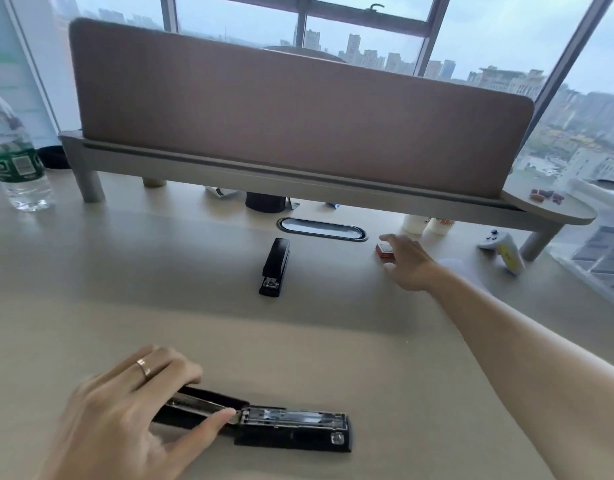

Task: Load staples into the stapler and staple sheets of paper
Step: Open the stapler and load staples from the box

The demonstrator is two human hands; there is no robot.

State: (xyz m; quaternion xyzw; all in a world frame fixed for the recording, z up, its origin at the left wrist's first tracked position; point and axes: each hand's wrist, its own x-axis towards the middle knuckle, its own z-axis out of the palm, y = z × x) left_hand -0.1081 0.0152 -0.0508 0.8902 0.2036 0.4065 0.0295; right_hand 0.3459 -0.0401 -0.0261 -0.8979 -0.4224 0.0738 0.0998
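A black stapler [291,427] lies on the desk near the front edge, flipped open, its metal staple channel facing up. My left hand [132,407] grips its raised top cover at the left end. Far across the desk, my right hand [407,259] is stretched out with its fingers apart, touching a small red staple box [383,251]. A second black stapler [275,266] lies closed in the middle of the desk. No sheets of paper are in view.
A raised shelf with a brown screen [298,112] spans the back of the desk [91,289]. A water bottle [13,157] stands at far left, a white game controller [503,247] at right. A cable slot [321,229] sits behind the second stapler.
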